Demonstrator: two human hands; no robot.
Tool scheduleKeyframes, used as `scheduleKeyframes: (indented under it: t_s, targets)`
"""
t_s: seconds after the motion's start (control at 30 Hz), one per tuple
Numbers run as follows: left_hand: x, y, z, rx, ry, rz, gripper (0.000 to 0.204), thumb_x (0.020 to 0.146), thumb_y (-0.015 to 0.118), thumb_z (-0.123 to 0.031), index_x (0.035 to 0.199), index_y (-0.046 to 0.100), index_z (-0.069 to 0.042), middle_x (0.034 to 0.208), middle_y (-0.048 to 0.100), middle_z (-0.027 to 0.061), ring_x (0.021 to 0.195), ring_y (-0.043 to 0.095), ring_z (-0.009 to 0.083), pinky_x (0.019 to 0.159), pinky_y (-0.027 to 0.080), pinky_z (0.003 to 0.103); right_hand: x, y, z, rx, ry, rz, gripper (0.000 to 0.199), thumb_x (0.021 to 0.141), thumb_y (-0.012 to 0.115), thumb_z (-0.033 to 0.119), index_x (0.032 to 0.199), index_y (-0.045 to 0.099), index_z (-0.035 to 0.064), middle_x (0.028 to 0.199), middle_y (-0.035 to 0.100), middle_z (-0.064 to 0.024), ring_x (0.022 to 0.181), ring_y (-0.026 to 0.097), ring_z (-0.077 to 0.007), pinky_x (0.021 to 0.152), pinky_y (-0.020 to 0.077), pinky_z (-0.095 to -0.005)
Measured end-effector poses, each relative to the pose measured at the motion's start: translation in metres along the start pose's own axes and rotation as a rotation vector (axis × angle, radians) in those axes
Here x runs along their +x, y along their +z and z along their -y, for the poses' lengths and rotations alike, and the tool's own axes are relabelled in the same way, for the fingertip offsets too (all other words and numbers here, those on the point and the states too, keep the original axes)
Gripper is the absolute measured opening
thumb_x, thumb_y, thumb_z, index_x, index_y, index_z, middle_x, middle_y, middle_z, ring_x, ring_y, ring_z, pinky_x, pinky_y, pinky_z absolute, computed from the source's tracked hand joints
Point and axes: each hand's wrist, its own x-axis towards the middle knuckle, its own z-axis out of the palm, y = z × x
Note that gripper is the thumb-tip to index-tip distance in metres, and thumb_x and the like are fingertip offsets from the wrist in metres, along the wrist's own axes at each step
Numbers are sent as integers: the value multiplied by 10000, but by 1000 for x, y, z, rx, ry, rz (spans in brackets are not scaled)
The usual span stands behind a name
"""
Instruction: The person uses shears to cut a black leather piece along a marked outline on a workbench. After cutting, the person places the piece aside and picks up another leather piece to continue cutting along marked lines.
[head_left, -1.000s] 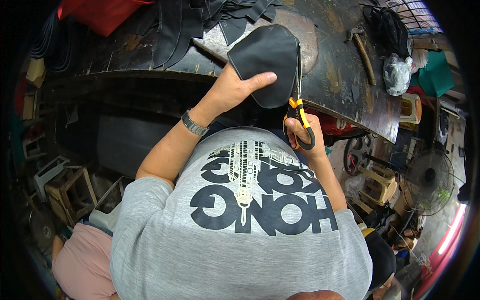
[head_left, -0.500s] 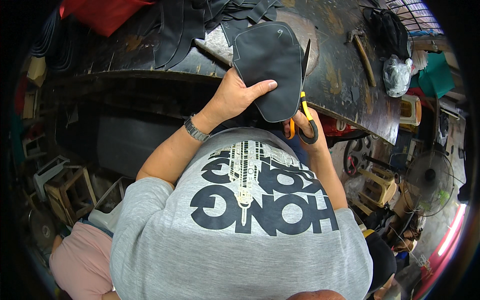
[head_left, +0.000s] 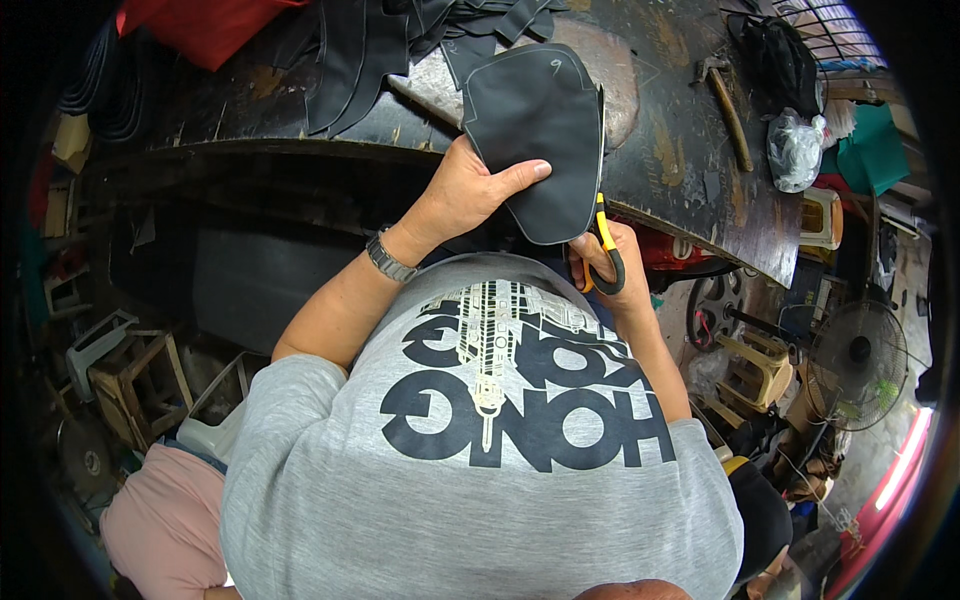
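A black sheet piece (head_left: pixel 530 130), leather-like with a pale line drawn along its edges, is held up over the table's near edge. My left hand (head_left: pixel 478 190) grips it at the lower left, thumb on top and the other fingers hidden beneath. In my right hand (head_left: pixel 622 262) is a pair of scissors (head_left: pixel 606 225) with yellow and black handles, the fingers through the loops. The blades lie along the right edge of the piece, mostly hidden, so how far they are apart cannot be told.
Black strips and offcuts (head_left: pixel 350 70) lie on the dark worn table (head_left: pixel 250 110). A hammer (head_left: pixel 730 115) and a clear plastic bag (head_left: pixel 795 150) are at the right. A fan (head_left: pixel 858 350) and stools (head_left: pixel 755 370) stand right; another person's pink garment (head_left: pixel 165 525) shows lower left.
The scissor blades, earlier plainly visible beside the piece, now lie against its right edge. My right hand has closed more around the handles. My left hand has barely moved.
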Motion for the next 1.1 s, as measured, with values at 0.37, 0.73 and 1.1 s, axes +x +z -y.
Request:
scheduleKeyframes:
  t_s: [0.37,0.73,1.1]
  targets:
    - [-3,2,14,-37,-30,-7,340,863,687,-24,1188,592,17,1116,657,46,994,593,110,887,489,271,6,5,-11,10,-47,-39,321,869,704,268,711,569,23,563,524,-27,395,471,-97,358,342,-236]
    - [6,-12,-11,62,-75,51,409,867,706,-80,1236,563,24,1125,653,58,1004,594,111,887,494,278,48,-65,19,271,-486,-350,247,904,685,261,892,594,31,689,571,-22,532,549,-94,463,452,-226]
    - [145,-103,-146,1053,773,-420,867,726,738,0,1464,283,-20,1294,522,196,1143,549,351,1022,418,395,81,-114,13,185,-572,-598,236,870,740,238,956,647,39,697,594,7,565,570,-69,515,478,-196]
